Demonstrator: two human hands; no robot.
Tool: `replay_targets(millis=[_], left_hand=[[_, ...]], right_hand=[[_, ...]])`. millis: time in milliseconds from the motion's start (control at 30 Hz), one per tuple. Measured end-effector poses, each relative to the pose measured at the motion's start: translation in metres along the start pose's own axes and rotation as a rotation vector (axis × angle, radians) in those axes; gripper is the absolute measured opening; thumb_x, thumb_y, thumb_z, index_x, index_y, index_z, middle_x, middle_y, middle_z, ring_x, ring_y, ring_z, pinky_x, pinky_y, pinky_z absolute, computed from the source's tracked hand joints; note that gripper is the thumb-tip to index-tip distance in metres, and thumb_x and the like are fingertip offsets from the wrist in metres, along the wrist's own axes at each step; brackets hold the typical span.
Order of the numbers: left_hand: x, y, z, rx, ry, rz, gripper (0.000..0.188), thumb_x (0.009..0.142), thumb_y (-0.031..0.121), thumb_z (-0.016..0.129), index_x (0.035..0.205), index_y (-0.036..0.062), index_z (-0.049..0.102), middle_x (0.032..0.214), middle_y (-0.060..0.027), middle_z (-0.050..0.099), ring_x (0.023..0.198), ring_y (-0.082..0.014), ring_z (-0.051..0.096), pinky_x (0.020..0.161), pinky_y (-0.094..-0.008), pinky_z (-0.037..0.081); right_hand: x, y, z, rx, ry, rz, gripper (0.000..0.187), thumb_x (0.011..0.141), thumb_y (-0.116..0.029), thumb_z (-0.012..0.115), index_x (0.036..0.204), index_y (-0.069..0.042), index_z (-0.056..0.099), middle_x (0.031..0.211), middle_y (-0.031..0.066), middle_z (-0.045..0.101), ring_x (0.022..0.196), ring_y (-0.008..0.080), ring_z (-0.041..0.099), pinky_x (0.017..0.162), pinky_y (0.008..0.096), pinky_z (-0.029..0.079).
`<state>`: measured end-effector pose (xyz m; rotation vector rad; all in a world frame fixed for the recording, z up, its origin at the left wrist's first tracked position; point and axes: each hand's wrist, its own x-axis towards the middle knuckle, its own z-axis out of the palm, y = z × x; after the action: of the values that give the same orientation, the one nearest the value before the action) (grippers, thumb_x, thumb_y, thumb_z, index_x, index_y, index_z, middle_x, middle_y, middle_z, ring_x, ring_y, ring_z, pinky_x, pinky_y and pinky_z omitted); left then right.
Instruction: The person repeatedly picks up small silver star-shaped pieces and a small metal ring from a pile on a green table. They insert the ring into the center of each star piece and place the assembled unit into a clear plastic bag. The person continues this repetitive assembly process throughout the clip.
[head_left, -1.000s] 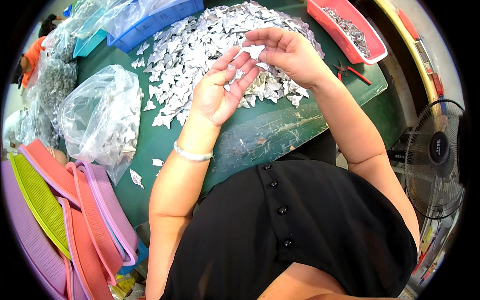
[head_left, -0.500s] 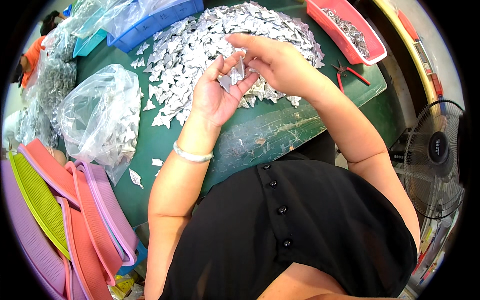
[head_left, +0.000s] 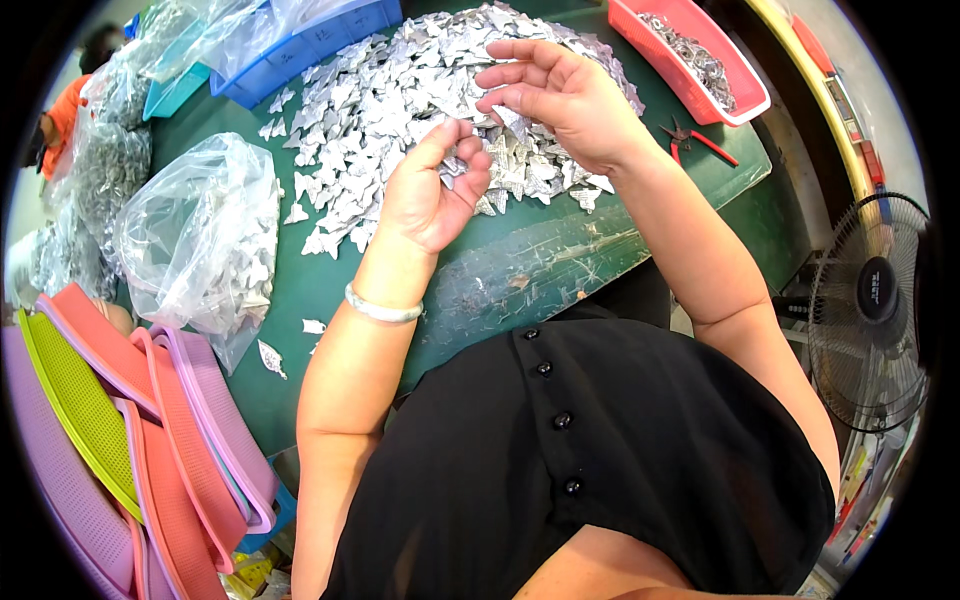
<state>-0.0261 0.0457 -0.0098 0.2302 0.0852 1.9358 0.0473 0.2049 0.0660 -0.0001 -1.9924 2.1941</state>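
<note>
left hand (head_left: 435, 200): fingers curled narrow around a metal piece (head_left: 449, 175), likely to keep it in the palm.
right hand (head_left: 570, 108): fingers parted above the pile; cannot tell whether the thumb grips anything.
pile (head_left: 385, 115): one, far centre, apparently set within reach of both hands; contents too many to count.
pliers (head_left: 716, 149): one, right, perhaps kept handy.
bins: one blue bin (head_left: 300, 58), far left; one pink bin (head_left: 750, 105), far right.
bag (head_left: 190, 215): one, left.
</note>
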Motion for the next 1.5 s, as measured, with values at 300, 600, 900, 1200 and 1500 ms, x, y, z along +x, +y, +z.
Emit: replay_targets(millis=[300, 600, 900, 1200, 1500], left_hand=[[-0.003, -0.012, 0.034, -0.015, 0.138, 0.048, 0.066, 0.09, 0.046, 0.029, 0.119, -0.0125, 0.036, 0.119, -0.0291, 0.039, 0.12, -0.0411, 0.032, 0.102, -0.0493, 0.024], [-0.003, -0.011, 0.038, 0.009, 0.12, 0.071, 0.072, 0.089, 0.05, 0.029, 0.122, -0.0135, 0.032, 0.127, -0.031, 0.031, 0.123, -0.0424, 0.026, 0.104, -0.0484, 0.021], [-0.019, 0.034, 0.057, 0.368, 0.119, 0.22, 0.034, 0.086, 0.019, 0.049, 0.107, -0.0073, 0.05, 0.105, -0.0206, 0.055, 0.096, -0.0276, 0.055, 0.084, -0.0354, 0.046], [-0.124, 0.137, 0.129, 2.008, 0.905, 0.839, 0.029, 0.083, 0.011, 0.055, 0.108, -0.0048, 0.054, 0.105, -0.0144, 0.057, 0.096, -0.0186, 0.054, 0.085, -0.0271, 0.041], [-0.082, 0.072, 0.112, 1.872, 0.677, 0.948, 0.021, 0.083, 0.011, 0.056, 0.1, -0.0009, 0.06, 0.094, -0.006, 0.061, 0.085, -0.0091, 0.055, 0.074, -0.0208, 0.042]], right_hand=[[0.001, 0.005, 0.009, -0.35, 0.053, -0.309, 0.034, 0.083, 0.001, 0.048, 0.117, 0.001, 0.045, 0.104, 0.011, 0.056, 0.093, 0.0164, 0.057, 0.077, 0.0253, 0.047], [-0.003, 0.005, -0.006, -0.35, 0.105, -0.409, 0.028, 0.084, 0.001, 0.044, 0.111, 0.001, 0.05, 0.097, 0.0106, 0.059, 0.091, 0.0143, 0.057, 0.079, 0.0265, 0.046], [-0.024, 0.02, -0.052, -1.217, -0.061, -0.381, 0.028, 0.076, -0.008, 0.057, 0.103, -0.003, 0.055, 0.103, 0.0129, 0.054, 0.099, 0.0299, 0.05, 0.085, 0.0361, 0.04], [-0.035, 0.021, -0.029, -1.304, -0.255, -0.414, 0.068, 0.058, -0.017, 0.073, 0.119, -0.01, 0.044, 0.113, 0.012, 0.046, 0.098, 0.0302, 0.047, 0.085, 0.0375, 0.04], [-0.005, 0.036, -0.012, -1.555, -0.34, -0.475, 0.05, 0.064, -0.026, 0.069, 0.11, -0.015, 0.052, 0.096, 0.0092, 0.052, 0.086, 0.0271, 0.051, 0.074, 0.0356, 0.046]])
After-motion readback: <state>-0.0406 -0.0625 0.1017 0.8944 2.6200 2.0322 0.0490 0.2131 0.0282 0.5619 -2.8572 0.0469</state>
